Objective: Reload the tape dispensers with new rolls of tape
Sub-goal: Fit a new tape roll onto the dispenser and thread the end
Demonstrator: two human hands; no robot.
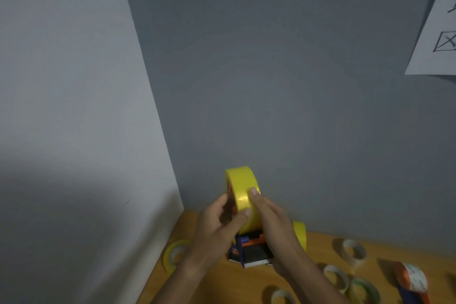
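Left hand (219, 224) curled round yellow tape roll (243, 191), thumb on rim. Right hand (274, 223) grips roll's far side, over tape dispenser (251, 252) above wooden table (318, 242).

Both forearms reach up from the near edge of the table and meet above it, close to the far left corner. The left hand (219, 219) curls round the roll (243, 190), thumb pressed on its outer face. The right hand (274, 219) grips the roll's other side, thumb tip on top, fingers hidden.
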